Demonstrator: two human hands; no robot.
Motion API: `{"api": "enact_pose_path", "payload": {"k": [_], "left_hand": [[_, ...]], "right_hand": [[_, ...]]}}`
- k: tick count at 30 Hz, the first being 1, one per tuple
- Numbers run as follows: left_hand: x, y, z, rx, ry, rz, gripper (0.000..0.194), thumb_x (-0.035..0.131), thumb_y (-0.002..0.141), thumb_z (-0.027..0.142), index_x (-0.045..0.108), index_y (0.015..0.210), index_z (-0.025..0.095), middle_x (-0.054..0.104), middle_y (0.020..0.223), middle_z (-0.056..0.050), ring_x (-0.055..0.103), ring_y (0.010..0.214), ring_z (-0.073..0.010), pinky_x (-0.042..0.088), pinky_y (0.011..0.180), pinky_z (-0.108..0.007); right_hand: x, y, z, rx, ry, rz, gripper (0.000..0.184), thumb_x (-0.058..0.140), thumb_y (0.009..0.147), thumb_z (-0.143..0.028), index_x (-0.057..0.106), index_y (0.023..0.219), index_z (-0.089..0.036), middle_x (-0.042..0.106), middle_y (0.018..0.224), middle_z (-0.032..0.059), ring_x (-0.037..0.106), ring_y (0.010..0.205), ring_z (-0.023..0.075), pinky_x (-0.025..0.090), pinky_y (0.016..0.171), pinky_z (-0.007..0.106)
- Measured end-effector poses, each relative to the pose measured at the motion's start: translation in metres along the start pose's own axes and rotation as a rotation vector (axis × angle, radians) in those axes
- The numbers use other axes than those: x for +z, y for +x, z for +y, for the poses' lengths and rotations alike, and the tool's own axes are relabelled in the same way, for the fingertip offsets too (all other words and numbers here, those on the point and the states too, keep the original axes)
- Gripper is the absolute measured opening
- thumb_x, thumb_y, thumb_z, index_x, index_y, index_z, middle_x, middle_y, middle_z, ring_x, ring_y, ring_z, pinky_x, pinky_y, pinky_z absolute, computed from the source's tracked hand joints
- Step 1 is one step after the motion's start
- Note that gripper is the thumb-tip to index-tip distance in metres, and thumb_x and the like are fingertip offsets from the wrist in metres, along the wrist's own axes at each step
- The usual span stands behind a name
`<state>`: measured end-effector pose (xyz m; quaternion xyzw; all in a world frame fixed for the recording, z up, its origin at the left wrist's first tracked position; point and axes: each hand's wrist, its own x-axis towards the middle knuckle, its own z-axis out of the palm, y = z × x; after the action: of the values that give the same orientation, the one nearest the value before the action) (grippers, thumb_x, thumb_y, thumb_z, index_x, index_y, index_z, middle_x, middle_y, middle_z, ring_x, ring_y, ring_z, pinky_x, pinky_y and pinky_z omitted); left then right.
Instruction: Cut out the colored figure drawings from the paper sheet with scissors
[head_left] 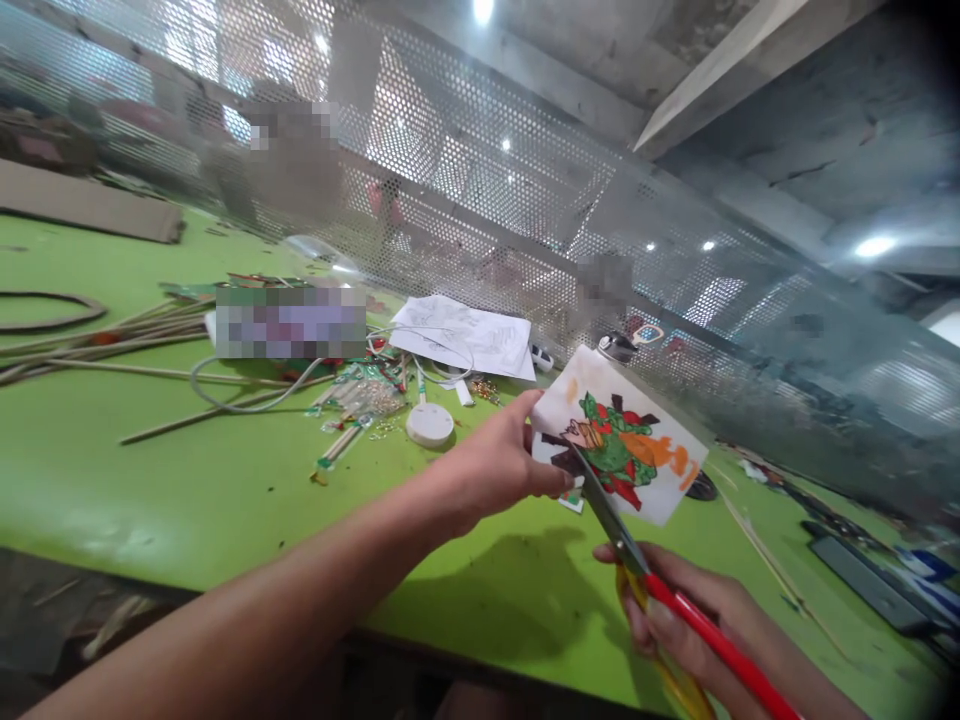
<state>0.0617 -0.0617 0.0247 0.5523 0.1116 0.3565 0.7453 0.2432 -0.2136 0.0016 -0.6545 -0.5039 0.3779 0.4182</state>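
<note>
Above the green surface (187, 490): paper (619, 450) with a drawing, tilted.
Left hand (502, 455): fingers pinch paper's side.
Right hand (724, 600): fingers around scissors (609, 518).
Thumb (553, 482) near scissors: if the paper bends, they could slip — and nick skin.

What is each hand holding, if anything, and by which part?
The left hand pinches the painted sheet by its left edge as pictured; the right hand grips the scissors by their red and yellow handles.

Craft workshop: cluttered green worktable (127, 500), perforated metal screen (450, 150).
</note>
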Motion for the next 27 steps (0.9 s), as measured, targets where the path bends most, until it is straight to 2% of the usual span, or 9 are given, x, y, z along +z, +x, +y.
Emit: {"api": "enact_pose_path", "payload": {"k": [3,12,19,24,27], "left_hand": [[0.0,0.001,-0.0024,0.006,0.018,-0.011,0.057,0.07,0.06,0.002,0.051,0.112,0.015,0.065,0.084,-0.005,0.059,0.074,-0.018,0.045,0.065,-0.03],[0.0022,0.0021,-0.0047,0.003,0.023,-0.007,0.056,0.071,0.059,0.004,0.051,0.11,0.015,0.064,0.082,-0.004,0.057,0.07,-0.0174,0.045,0.062,-0.03],[-0.0008,0.0017,-0.0062,-0.002,0.096,-0.019,0.057,0.071,0.061,0.007,0.05,0.114,0.016,0.064,0.08,-0.004,0.057,0.067,-0.0173,0.045,0.061,-0.031],[-0.0021,0.0021,-0.0065,-0.008,0.114,-0.015,0.058,0.073,0.061,0.01,0.052,0.116,0.016,0.064,0.081,-0.005,0.059,0.068,-0.0185,0.045,0.06,-0.031],[-0.0029,0.0022,-0.0071,-0.012,0.117,-0.013,0.06,0.073,0.061,0.01,0.052,0.117,0.017,0.065,0.081,-0.006,0.059,0.067,-0.0187,0.045,0.06,-0.031]], "right_hand": [[0.0046,-0.0005,-0.0043,0.005,0.021,0.029,0.064,0.071,0.065,-0.069,0.073,0.1,-0.015,0.048,0.057,-0.0034,0.04,0.048,0.0104,0.032,0.049,0.026],[0.0054,-0.0024,-0.008,-0.008,-0.158,0.034,0.068,0.06,0.071,-0.074,0.07,0.101,-0.014,0.048,0.056,-0.0025,0.038,0.047,0.0116,0.03,0.048,0.027],[0.0058,-0.0014,-0.0088,0.065,-0.143,0.034,0.068,0.062,0.068,-0.074,0.07,0.102,-0.015,0.041,0.056,-0.0042,0.033,0.048,0.0113,0.029,0.047,0.025],[0.0031,-0.0021,-0.0093,0.081,-0.168,0.011,0.071,0.06,0.069,-0.075,0.068,0.106,-0.015,0.034,0.055,-0.0063,0.03,0.047,0.0109,0.025,0.046,0.025],[0.0012,-0.0024,-0.0096,0.074,-0.209,-0.008,0.072,0.057,0.071,-0.075,0.068,0.108,-0.015,0.034,0.056,-0.0064,0.029,0.047,0.0103,0.024,0.045,0.025]]}}
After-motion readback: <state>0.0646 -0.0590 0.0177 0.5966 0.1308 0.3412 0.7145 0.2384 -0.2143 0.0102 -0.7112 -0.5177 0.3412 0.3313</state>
